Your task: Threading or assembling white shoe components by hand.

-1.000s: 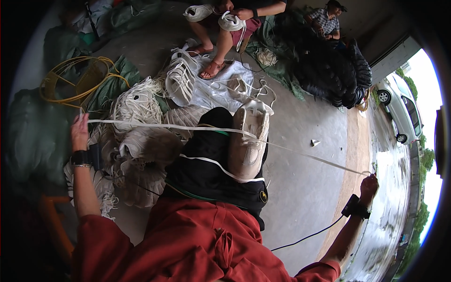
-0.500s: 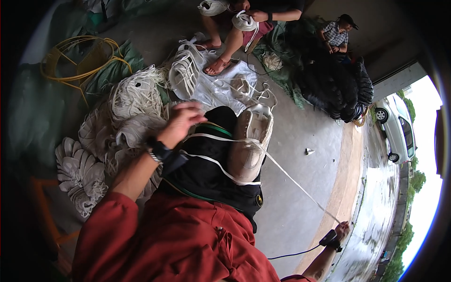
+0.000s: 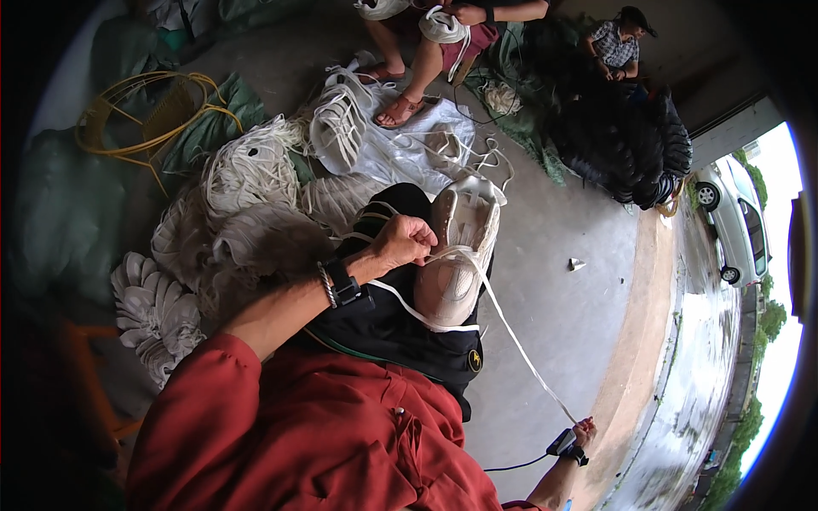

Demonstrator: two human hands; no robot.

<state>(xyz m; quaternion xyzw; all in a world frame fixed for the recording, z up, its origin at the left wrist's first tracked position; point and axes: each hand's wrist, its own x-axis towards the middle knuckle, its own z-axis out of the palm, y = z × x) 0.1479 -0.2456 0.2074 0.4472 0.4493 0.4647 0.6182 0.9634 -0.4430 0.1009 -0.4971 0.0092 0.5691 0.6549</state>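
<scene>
Shoe [image 3: 450,281] is seen in off-wht/beige, lace [image 3: 461,253] in wht, top [image 3: 324,426] in red, lap cloth [image 3: 362,330] in blk w/ yel. badge [image 3: 475,361]; co-worker's shirt [image 3: 615,49] is chequered gry/wht.

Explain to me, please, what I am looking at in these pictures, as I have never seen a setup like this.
There is no robot here: a person works bare-handed, with black devices strapped to the wrists. The view looks down from the left of two fisheye cameras worn on the head, so straight edges bend near the rim.

On the black fabric over the lap rests a pale sneaker. The right hand has its grip on a white shoelace stretched out from it. The left hand is beside the shoe, at the lace; whether it pinches it is unclear.

On the floor are heaped white shoe uppers and a white sheet. A co-worker in sandals sits beyond.
</scene>
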